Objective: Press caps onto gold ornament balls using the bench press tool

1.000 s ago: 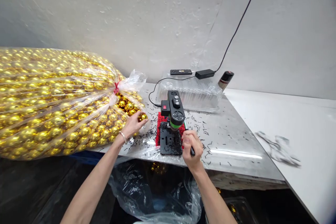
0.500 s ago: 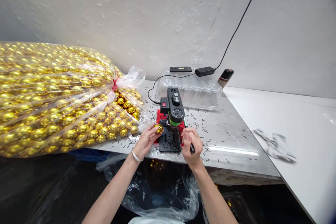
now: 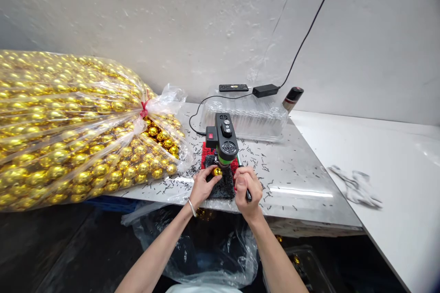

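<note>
A small shiny gold ball (image 3: pixel 217 171) is pinched between the thumb and fingers of my left hand (image 3: pixel 202 186), just under the green-ringed head of a small black machine (image 3: pixel 227 139). My right hand (image 3: pixel 249 188) is wrapped round a black-ended lever handle (image 3: pixel 249 196) at the machine's right side. Beneath the machine lies its dark base (image 3: pixel 225 187), strewn with black bits, on a red mat (image 3: pixel 205 150).
A big clear bag of gold balls (image 3: pixel 68 132) fills the left. Behind the machine sit a clear plastic tray (image 3: pixel 245 121), a black adapter (image 3: pixel 266 90) and a can (image 3: pixel 293 99). White gloves (image 3: pixel 357 187) lie right. A clear plastic bag (image 3: pixel 206 256) hangs below the table edge.
My left hand has moved right with the gold ball, bringing it under the machine's head. My right hand still grips the lever. The whole view has shifted slightly.
</note>
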Demonstrator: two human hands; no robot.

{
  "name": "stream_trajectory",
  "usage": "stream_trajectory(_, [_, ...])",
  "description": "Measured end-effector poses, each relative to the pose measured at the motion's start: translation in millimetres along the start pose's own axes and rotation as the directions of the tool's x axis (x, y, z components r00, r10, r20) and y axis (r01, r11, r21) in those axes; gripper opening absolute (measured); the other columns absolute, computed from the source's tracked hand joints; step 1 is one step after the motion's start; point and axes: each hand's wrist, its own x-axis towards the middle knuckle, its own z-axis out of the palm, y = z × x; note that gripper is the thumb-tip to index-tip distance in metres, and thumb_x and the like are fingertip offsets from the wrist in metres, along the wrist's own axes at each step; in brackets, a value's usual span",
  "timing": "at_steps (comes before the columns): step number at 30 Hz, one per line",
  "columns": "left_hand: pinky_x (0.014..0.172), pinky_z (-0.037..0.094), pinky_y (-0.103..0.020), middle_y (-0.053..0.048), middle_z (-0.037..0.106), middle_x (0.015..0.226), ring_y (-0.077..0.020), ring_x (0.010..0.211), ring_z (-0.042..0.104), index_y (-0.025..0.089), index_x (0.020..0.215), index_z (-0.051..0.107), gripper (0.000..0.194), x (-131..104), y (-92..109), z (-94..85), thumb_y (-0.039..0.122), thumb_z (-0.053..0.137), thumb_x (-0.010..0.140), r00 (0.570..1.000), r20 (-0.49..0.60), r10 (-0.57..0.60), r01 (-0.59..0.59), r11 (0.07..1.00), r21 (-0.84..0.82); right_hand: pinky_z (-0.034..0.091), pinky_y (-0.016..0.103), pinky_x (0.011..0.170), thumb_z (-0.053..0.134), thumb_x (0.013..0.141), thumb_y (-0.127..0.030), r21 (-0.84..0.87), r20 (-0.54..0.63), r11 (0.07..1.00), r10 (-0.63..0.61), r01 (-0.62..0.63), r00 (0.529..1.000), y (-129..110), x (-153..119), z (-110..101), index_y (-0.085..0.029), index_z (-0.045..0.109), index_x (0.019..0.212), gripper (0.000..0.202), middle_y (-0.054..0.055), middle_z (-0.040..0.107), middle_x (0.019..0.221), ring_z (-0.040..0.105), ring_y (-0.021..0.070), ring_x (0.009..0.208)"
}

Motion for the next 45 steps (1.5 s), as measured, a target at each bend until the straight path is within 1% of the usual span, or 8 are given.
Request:
stream_trajectory(4, [0.100,0.037,-0.045,-0.004,0.070,0.104,-0.0228,0.101,0.061,0.026,0.110,0.066,0.033,-6.6,2.3,0.9,0.030,0.069,0.078,0.993,0.016,0.113,-0.114,0.970,0.213,0.041,0.028,0.059,0.038,0.088,-0.007,0.005,0.006,1.000,0.000,0.000,1.000,-0.8,0.4,-0.6,-0.021,0.042,0.065,0.027,0.001,0.048,0.066,0.051,0.0142,0.069])
stream_trajectory(9, [0.099,0.037,-0.043,-0.003,0.070,0.102,-0.0220,0.099,0.060,0.026,0.110,0.066,0.032,-8.6,3.8,1.6,0.030,0.068,0.079,0.983,0.043,0.177,-0.181,0.934,0.309,0.042,0.027,0.059,0.038,0.087,-0.005,0.029,0.015,0.999,0.019,-0.020,1.000,-1.4,-1.1,-0.6,-0.021,0.041,0.066,0.026,0.001,0.048,0.066,0.051,0.0140,0.070])
stream_trajectory(19, [0.098,0.035,-0.042,-0.003,0.069,0.099,-0.0223,0.099,0.059,0.025,0.109,0.066,0.031,-7.0,2.5,2.2,0.032,0.069,0.079,0.990,0.051,0.134,-0.143,0.939,0.311,0.044,0.029,0.059,0.034,0.092,-0.015,-0.018,0.020,0.997,-0.069,0.069,0.997,18.8,-22.3,6.7,-0.020,0.043,0.068,0.026,0.002,0.050,0.072,0.049,0.0132,0.065])
stream_trajectory(29, [0.098,0.034,-0.041,-0.004,0.069,0.100,-0.0234,0.101,0.058,0.026,0.106,0.068,0.030,-6.4,4.4,2.6,0.033,0.069,0.077,0.994,0.035,0.107,-0.112,0.956,0.270,0.049,0.038,0.073,0.031,0.094,-0.021,0.015,-0.095,0.998,-0.063,0.065,0.993,31.8,-37.0,20.1,-0.021,0.043,0.070,0.028,0.001,0.049,0.072,0.055,0.0139,0.067])
stream_trajectory(34, [0.098,0.034,-0.042,-0.004,0.070,0.098,-0.0235,0.099,0.059,0.025,0.107,0.068,0.031,-6.0,4.8,0.9,0.033,0.069,0.076,0.993,0.041,0.111,-0.118,0.958,0.260,0.050,0.036,0.071,0.031,0.094,-0.017,-0.015,-0.030,0.991,-0.135,0.135,0.990,34.0,-38.9,19.3,-0.021,0.042,0.071,0.025,0.001,0.049,0.073,0.055,0.0138,0.069])
stream_trajectory(38, [0.099,0.034,-0.044,-0.004,0.070,0.100,-0.0239,0.101,0.059,0.025,0.107,0.067,0.033,-4.0,4.6,2.1,0.034,0.070,0.075,0.992,0.047,0.113,-0.122,0.958,0.259,0.046,0.029,0.063,0.033,0.093,-0.014,0.000,-0.033,0.989,-0.147,0.148,0.989,23.5,-25.7,13.4,-0.020,0.041,0.070,0.025,0.001,0.047,0.069,0.050,0.0129,0.067])
stream_trajectory(42, [0.098,0.037,-0.044,-0.004,0.071,0.097,-0.0240,0.099,0.060,0.025,0.104,0.068,0.032,-3.2,6.4,4.1,0.033,0.072,0.073,0.994,-0.001,0.105,-0.102,0.964,0.245,0.040,0.027,0.058,0.036,0.092,-0.013,0.037,-0.055,0.998,0.043,-0.041,0.998,-2.5,10.1,3.7,-0.020,0.040,0.066,0.028,0.001,0.047,0.068,0.049,0.0121,0.066])
stream_trajectory(45, [0.092,0.043,-0.042,-0.006,0.070,0.097,-0.0242,0.095,0.061,0.024,0.105,0.068,0.031,-16.8,9.2,-0.1,0.034,0.071,0.075,0.982,-0.069,0.176,-0.154,0.956,0.248,0.037,0.027,0.058,0.039,0.093,-0.014,0.033,-0.051,0.991,0.129,-0.128,0.990,-18.0,34.1,-2.3,-0.020,0.039,0.063,0.031,-0.001,0.044,0.063,0.045,0.0115,0.062])
